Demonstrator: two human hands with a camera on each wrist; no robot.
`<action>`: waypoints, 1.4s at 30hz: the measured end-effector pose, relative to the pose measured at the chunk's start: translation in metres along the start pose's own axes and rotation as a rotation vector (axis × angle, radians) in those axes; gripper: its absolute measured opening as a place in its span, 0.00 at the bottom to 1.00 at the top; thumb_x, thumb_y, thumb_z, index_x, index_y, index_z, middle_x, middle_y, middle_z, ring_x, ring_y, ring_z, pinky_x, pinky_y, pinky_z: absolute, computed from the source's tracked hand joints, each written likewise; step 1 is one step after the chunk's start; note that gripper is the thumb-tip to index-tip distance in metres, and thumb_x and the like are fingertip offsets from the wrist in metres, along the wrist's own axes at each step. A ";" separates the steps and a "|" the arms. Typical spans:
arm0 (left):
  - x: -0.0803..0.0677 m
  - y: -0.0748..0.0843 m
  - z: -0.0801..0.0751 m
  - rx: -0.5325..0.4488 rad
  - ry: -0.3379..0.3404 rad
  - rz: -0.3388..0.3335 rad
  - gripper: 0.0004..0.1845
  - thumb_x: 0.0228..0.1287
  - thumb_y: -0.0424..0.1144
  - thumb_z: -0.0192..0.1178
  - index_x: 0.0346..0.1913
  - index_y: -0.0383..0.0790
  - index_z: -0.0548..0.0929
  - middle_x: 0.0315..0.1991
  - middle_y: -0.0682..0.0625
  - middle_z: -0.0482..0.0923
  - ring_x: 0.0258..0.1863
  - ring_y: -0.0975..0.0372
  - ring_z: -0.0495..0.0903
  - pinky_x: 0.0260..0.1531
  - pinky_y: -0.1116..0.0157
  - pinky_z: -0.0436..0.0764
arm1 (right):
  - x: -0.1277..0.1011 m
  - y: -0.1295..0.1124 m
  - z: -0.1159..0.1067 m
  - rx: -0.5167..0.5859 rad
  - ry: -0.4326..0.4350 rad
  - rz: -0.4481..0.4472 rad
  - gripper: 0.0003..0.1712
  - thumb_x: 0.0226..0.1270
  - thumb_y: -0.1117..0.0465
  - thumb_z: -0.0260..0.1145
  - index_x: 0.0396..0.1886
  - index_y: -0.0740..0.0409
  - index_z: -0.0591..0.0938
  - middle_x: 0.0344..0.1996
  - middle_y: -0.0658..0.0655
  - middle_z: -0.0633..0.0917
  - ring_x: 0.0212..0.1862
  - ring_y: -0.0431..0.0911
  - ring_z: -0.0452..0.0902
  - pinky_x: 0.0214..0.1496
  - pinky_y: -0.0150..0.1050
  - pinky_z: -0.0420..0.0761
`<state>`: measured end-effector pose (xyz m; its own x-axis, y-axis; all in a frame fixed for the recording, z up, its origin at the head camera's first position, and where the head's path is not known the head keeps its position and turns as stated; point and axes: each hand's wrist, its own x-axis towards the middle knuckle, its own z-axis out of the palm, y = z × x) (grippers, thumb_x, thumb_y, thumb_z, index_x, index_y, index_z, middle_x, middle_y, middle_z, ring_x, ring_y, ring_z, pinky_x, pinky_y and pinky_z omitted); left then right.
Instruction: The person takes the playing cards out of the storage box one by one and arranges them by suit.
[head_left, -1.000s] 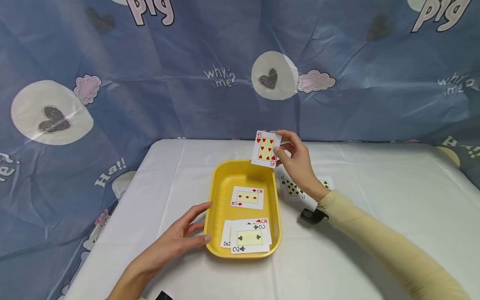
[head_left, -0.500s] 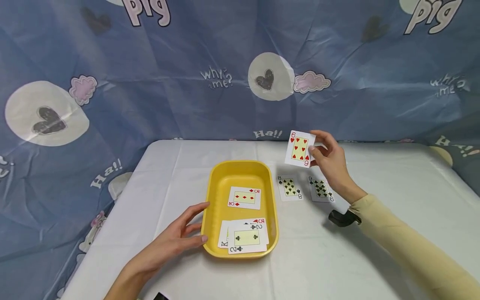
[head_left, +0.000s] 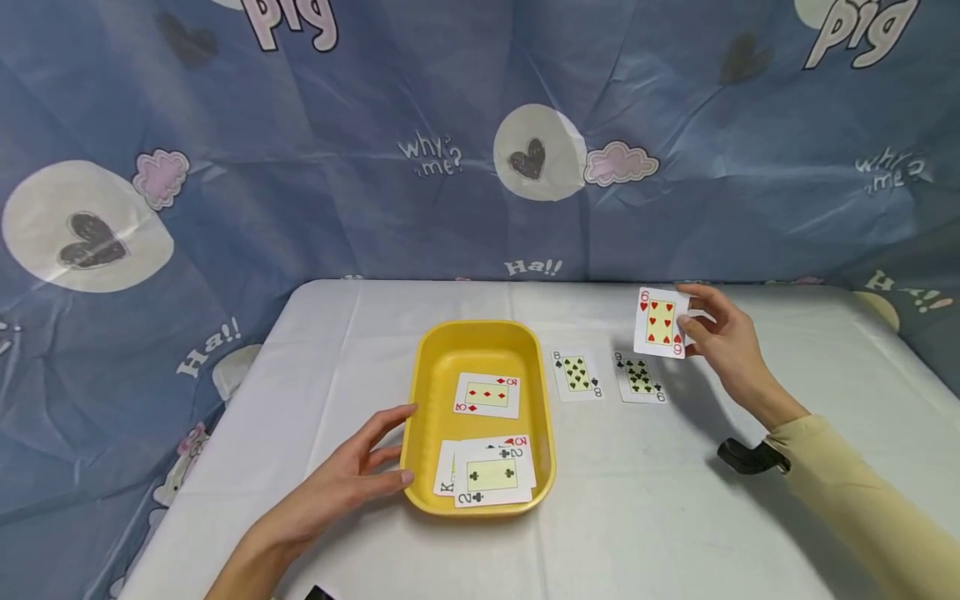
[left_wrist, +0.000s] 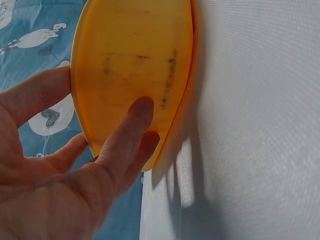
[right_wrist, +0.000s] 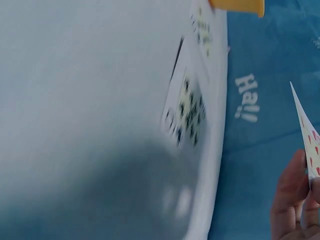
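Between thumb and fingers, my right hand (head_left: 731, 342) pinches a six of hearts playing card (head_left: 649, 327) above the right part of the table, face towards the head camera. In the right wrist view the card (right_wrist: 311, 142) is seen nearly edge-on. My left hand (head_left: 352, 475) touches the left side of a yellow tray (head_left: 431, 400) with outstretched fingers; the left wrist view shows fingertips on the tray's outer wall (left_wrist: 132, 60). Inside the tray lie a three of diamonds (head_left: 487, 404) and, nearer me, a two of clubs (head_left: 492, 479) over several cards, a king's edge showing.
Right of the tray, an eight of spades (head_left: 577, 374) and a nine of clubs (head_left: 639, 379) lie face up, side by side, on the white-covered table (head_left: 637, 517). A blue printed cloth (head_left: 450, 217) hangs behind the table's far edge.
My right hand has carried the six of hearts from over the tray's far right corner to the right, past the nine of clubs. The left hand has stayed at the tray.
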<state>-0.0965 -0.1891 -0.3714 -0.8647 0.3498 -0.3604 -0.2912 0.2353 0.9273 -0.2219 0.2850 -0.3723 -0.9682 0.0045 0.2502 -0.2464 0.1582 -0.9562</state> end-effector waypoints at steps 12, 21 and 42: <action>0.001 0.001 0.000 0.006 -0.001 -0.001 0.39 0.61 0.42 0.69 0.73 0.57 0.62 0.76 0.51 0.47 0.65 0.54 0.70 0.57 0.54 0.72 | -0.009 0.015 -0.049 -0.405 -0.130 0.038 0.27 0.70 0.67 0.64 0.67 0.62 0.70 0.50 0.64 0.75 0.41 0.31 0.78 0.28 0.44 0.83; 0.001 0.000 -0.002 0.004 0.003 0.007 0.40 0.61 0.41 0.70 0.73 0.58 0.62 0.75 0.54 0.49 0.65 0.55 0.70 0.56 0.56 0.72 | -0.013 0.026 -0.062 -0.642 -0.183 0.090 0.25 0.67 0.67 0.66 0.62 0.68 0.73 0.48 0.71 0.79 0.43 0.50 0.83 0.28 0.39 0.82; 0.003 -0.001 -0.001 0.000 -0.001 0.008 0.39 0.61 0.41 0.70 0.73 0.58 0.63 0.75 0.55 0.49 0.63 0.56 0.72 0.57 0.55 0.70 | -0.014 0.027 -0.064 -0.739 -0.200 -0.020 0.22 0.65 0.69 0.68 0.59 0.65 0.77 0.44 0.64 0.82 0.39 0.47 0.84 0.30 0.36 0.80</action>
<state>-0.0989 -0.1897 -0.3733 -0.8665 0.3531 -0.3527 -0.2840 0.2322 0.9303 -0.2126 0.3529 -0.3918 -0.9708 -0.1730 0.1664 -0.2384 0.7763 -0.5836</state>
